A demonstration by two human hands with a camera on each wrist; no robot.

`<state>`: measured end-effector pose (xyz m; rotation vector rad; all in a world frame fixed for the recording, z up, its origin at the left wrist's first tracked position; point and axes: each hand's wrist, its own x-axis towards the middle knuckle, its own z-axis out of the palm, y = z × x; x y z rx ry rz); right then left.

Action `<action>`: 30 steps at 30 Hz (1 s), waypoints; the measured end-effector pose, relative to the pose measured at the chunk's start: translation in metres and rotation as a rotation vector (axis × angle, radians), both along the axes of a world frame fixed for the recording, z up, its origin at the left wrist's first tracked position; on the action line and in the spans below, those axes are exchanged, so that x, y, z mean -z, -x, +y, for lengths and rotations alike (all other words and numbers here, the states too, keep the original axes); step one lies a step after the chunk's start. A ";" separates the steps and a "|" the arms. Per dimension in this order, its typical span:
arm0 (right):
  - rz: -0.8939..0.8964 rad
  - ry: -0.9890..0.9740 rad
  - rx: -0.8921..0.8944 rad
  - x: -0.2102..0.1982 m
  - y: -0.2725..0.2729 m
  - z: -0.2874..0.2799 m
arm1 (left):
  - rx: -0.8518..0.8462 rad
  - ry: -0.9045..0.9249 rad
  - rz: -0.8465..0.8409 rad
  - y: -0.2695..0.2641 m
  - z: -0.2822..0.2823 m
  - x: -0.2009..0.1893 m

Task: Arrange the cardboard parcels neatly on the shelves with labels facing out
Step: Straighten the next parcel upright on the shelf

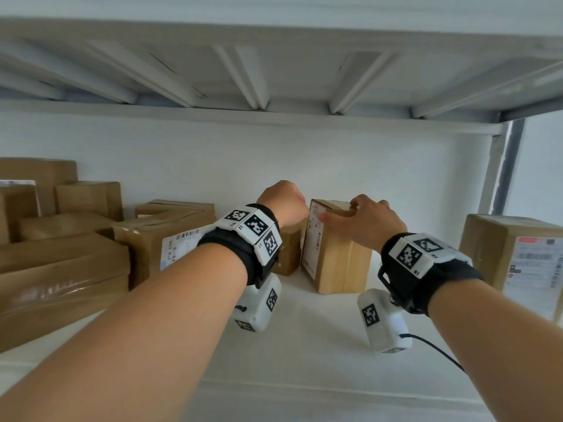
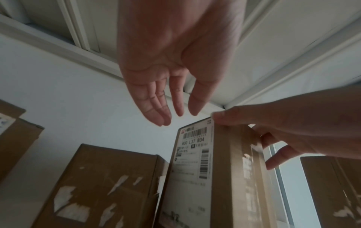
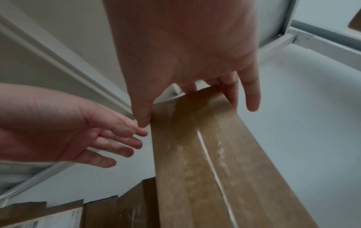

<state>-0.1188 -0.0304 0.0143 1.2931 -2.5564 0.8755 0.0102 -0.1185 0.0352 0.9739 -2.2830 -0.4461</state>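
Observation:
A tall cardboard parcel [image 1: 338,263] stands upright on the white shelf [image 1: 304,345], its white label [image 1: 313,242] turned to the left. My right hand [image 1: 362,219] pinches its top, thumb on the label-side edge and fingers over the far side. In the right wrist view the taped brown face [image 3: 215,162] runs down from that right hand [image 3: 185,61]. My left hand [image 1: 285,202] hovers just left of the parcel's top, fingers straight, holding nothing. The left wrist view shows this left hand [image 2: 171,114] above the label [image 2: 191,162] and beside a shorter parcel [image 2: 101,185].
Several parcels are stacked at the shelf's left [image 1: 61,254], one with a barcode label facing out [image 1: 173,248]. Another labelled parcel [image 1: 518,257] stands at the right by the metal post [image 1: 502,166]. The upper shelf's underside [image 1: 274,71] is close overhead.

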 end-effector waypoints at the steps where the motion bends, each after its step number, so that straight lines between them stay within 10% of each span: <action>1: -0.003 0.005 0.010 0.000 -0.001 0.000 | 0.012 0.002 -0.008 0.000 -0.001 0.001; 18: -0.627 0.279 -0.409 -0.014 0.018 0.035 | 0.407 -0.399 0.087 0.002 -0.004 -0.006; 30: -0.527 0.313 -0.485 -0.016 0.045 0.070 | 0.405 -0.292 -0.024 0.036 0.025 -0.002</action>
